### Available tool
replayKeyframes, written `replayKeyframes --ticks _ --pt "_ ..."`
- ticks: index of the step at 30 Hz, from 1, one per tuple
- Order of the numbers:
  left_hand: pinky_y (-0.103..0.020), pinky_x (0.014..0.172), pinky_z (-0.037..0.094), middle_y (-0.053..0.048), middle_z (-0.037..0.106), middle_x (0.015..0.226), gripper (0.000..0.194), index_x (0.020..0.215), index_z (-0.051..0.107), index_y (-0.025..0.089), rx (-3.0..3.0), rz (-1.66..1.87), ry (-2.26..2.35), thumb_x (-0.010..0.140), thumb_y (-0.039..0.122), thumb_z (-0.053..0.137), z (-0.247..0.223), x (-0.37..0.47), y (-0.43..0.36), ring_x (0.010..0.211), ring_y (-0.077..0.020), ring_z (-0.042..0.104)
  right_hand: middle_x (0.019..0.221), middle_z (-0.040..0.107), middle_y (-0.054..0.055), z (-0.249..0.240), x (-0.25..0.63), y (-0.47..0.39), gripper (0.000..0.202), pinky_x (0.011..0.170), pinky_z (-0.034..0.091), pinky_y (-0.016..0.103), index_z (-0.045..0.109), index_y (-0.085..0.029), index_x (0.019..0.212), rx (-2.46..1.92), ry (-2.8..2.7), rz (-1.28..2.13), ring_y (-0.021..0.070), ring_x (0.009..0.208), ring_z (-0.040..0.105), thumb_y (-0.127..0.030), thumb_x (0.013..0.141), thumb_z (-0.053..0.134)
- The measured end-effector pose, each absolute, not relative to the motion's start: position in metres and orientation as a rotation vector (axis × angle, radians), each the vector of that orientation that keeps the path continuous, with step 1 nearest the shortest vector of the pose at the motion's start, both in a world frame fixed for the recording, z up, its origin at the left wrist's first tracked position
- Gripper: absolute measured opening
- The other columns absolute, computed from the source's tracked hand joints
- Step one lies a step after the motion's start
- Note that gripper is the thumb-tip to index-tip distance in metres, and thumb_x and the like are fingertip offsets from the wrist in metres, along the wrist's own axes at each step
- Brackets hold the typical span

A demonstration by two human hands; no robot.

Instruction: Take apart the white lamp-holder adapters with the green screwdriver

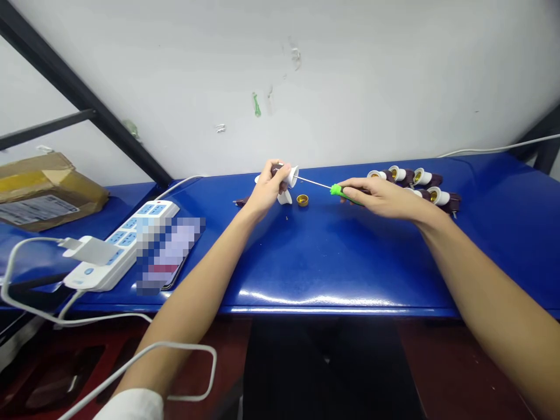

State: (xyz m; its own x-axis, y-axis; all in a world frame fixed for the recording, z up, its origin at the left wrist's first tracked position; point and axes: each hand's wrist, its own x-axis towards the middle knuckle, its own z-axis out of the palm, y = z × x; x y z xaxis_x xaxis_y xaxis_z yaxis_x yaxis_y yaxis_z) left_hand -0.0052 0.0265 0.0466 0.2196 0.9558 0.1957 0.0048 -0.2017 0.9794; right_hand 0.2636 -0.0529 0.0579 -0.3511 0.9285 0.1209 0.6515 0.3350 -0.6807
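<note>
My left hand [270, 185] is closed around a lamp socket [292, 175] with a white flared collar and a dark brown body, held just above the blue table. The collar faces right. My right hand [371, 195] grips the green and black handle of a screwdriver [338, 190]. Its thin shaft runs left into the mouth of the socket; the tip is hidden inside. Below the socket lie a white plastic piece [284, 198] and a brass-coloured threaded ring [302, 200]. A tiny screw-like bit [287, 218] rests nearer to me. Behind my left wrist a dark brown part [241, 202] shows partly.
Several brown and white lamp sockets [438, 197] are grouped at the right on the blue table [332, 262]. A white power strip [126, 245] with a plugged-in charger and a phone [184, 256] lie left. Beyond is a cardboard parcel [48, 192]. A white cable [192, 345] crosses near my left forearm.
</note>
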Motion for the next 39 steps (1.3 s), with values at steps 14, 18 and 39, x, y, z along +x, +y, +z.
replayKeyframes --ticks 14,18,39 --pt "-0.024 0.053 0.041 0.001 0.048 0.064 0.033 0.067 0.050 0.019 1.078 1.135 0.707 0.093 0.033 0.066 0.060 -0.013 0.026 0.055 -0.0099 0.047 0.116 0.080 0.008 0.061 0.264 -0.057 0.048 0.082 0.061 0.043 0.075 -0.025 0.125 -1.351 -1.952 0.730 0.0235 0.081 0.074 -0.055 0.088 0.072" --pt "-0.025 0.052 0.041 0.000 0.048 0.062 0.037 0.065 0.048 0.020 0.964 1.085 0.671 0.097 0.033 0.061 0.065 -0.017 0.022 0.053 -0.0110 0.046 0.099 0.080 0.007 0.065 0.257 -0.060 0.048 0.073 0.058 0.037 0.077 -0.023 0.124 -1.306 -1.955 0.719 0.0202 0.072 0.070 -0.055 0.089 0.069" --pt "-0.025 0.054 0.043 0.000 0.051 0.064 0.024 0.071 0.057 0.018 1.023 1.003 0.693 0.092 0.027 0.064 0.064 -0.013 0.018 0.054 -0.0115 0.049 0.125 0.080 0.009 0.058 0.251 -0.058 0.041 0.100 0.059 0.045 0.080 -0.023 0.124 -1.178 -1.949 0.552 0.0290 0.108 0.076 -0.047 0.094 0.066"
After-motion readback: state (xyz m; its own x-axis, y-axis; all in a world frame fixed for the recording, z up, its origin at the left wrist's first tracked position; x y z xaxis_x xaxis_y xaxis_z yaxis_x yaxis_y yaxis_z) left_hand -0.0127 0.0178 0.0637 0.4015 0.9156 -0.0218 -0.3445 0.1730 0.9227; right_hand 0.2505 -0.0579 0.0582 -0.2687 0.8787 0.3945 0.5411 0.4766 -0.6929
